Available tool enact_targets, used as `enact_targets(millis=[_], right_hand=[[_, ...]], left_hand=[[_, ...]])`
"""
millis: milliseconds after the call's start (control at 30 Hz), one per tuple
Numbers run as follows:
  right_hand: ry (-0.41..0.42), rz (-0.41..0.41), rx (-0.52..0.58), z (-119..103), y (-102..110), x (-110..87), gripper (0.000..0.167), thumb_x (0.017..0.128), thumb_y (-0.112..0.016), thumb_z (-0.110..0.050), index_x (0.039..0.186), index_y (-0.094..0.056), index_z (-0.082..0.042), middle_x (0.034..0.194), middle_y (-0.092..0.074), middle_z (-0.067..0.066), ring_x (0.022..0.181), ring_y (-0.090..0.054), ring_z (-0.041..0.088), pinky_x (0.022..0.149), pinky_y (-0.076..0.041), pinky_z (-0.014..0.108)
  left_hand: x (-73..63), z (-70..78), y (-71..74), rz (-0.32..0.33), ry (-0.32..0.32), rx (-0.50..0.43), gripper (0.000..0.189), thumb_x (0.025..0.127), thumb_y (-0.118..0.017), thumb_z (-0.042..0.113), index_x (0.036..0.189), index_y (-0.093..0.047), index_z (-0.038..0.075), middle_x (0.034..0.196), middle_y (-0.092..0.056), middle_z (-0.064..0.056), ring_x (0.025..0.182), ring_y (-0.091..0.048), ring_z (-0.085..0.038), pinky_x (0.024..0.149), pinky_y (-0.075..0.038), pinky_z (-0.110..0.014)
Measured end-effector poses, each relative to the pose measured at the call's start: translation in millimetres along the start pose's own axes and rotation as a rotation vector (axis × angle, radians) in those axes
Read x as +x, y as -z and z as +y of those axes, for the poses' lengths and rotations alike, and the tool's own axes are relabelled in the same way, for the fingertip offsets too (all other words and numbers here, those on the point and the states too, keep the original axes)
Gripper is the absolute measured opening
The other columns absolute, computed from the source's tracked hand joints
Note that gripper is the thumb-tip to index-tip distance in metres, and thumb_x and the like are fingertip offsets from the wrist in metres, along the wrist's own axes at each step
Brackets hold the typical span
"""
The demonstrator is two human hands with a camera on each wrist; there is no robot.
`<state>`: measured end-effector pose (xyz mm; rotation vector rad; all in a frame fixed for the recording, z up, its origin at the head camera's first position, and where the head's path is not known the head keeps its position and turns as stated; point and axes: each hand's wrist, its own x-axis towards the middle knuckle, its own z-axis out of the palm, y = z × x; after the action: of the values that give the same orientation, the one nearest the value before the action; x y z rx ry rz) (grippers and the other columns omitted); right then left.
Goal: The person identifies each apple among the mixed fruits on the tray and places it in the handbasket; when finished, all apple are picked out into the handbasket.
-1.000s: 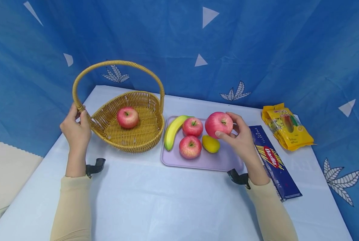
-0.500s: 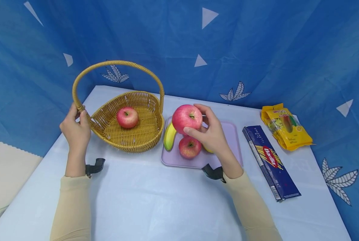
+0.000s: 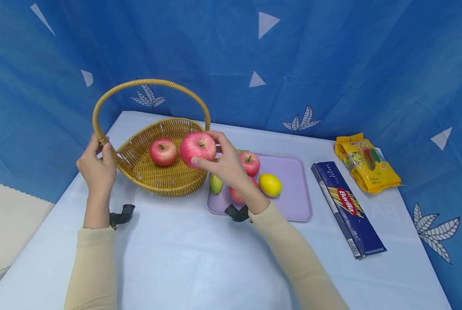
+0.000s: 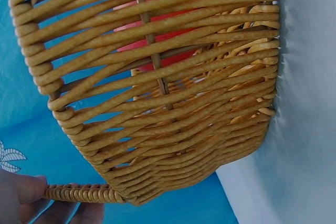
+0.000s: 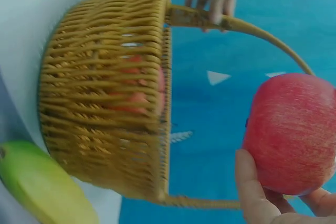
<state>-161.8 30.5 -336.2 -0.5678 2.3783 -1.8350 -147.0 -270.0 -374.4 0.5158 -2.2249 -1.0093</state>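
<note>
My left hand (image 3: 98, 165) grips the lower left end of the handle of a wicker basket (image 3: 169, 185). One red apple (image 3: 163, 152) lies inside it, and the left wrist view shows that apple only through gaps in the weave. Over the basket's right side, my right hand (image 3: 227, 161) holds a second apple (image 3: 198, 150) between thumb and fingers. In the right wrist view this held apple (image 5: 294, 132) appears apart from the basket wall (image 5: 100, 93).
Right of the basket, a lilac tray (image 3: 293, 181) bears two apples, a lemon (image 3: 270, 185) and a partly hidden banana (image 3: 216, 184). Farther right lie a blue spaghetti box (image 3: 349, 209) and a yellow snack bag (image 3: 366, 162). A blue curtain (image 3: 200, 43) hangs behind the table.
My right hand has carried its apple leftward from above the tray to over the basket's right side. The left hand and the basket have stayed in place.
</note>
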Motion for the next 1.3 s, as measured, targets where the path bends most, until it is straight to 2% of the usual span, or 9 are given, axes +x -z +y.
enact_targets(millis=[133,300,633,1000,1300], right_hand=[[-0.043,-0.040,-0.093,4,-16,10.5,0.071,0.081,-0.078,-0.034,0.141,-0.043,-0.020,0.134,-0.052,-0.001,0.115,-0.054,0.020,0.089,-0.057,0.032],[-0.095,-0.080,-0.154,11,-34,21.5,0.075,0.080,-0.079,-0.037,0.143,-0.042,-0.019,0.137,-0.053,0.001,0.119,-0.056,0.018,0.096,-0.055,0.035],[-0.106,-0.149,-0.296,26,-67,40.6,0.072,0.078,-0.079,-0.038,0.137,-0.046,-0.014,0.121,-0.063,0.003,0.103,-0.061,0.015,0.083,-0.055,0.025],[-0.123,-0.168,-0.328,33,-84,52.7,0.074,0.077,-0.080,-0.038,0.136,-0.046,-0.011,0.115,-0.064,0.002,0.098,-0.060,0.014,0.077,-0.053,0.022],[-0.139,-0.184,-0.372,36,-98,61.4,0.080,0.077,-0.080,-0.040,0.142,-0.043,-0.011,0.123,-0.062,0.003,0.107,-0.060,0.016,0.084,-0.055,0.026]], left_hand=[[0.0,-1.0,-0.2,-0.003,0.007,0.001,0.032,0.104,-0.045,0.025,0.131,-0.060,0.016,0.129,-0.066,-0.009,0.122,-0.060,-0.023,0.099,-0.053,-0.049],[1.4,-2.2,-0.6,0.001,0.005,-0.011,0.032,0.104,-0.046,0.024,0.131,-0.061,0.016,0.128,-0.066,-0.010,0.122,-0.060,-0.025,0.099,-0.053,-0.050],[-0.1,-2.1,0.4,0.007,-0.012,-0.013,0.033,0.104,-0.046,0.025,0.132,-0.060,0.016,0.129,-0.066,-0.010,0.122,-0.060,-0.026,0.098,-0.053,-0.051],[-0.1,-1.2,-0.3,0.009,-0.016,-0.018,0.035,0.104,-0.046,0.025,0.135,-0.058,0.017,0.130,-0.065,-0.010,0.122,-0.060,-0.026,0.099,-0.053,-0.051],[0.9,-2.5,-0.2,-0.001,0.005,-0.011,0.035,0.104,-0.045,0.026,0.136,-0.058,0.018,0.130,-0.065,-0.009,0.123,-0.059,-0.024,0.100,-0.053,-0.050]])
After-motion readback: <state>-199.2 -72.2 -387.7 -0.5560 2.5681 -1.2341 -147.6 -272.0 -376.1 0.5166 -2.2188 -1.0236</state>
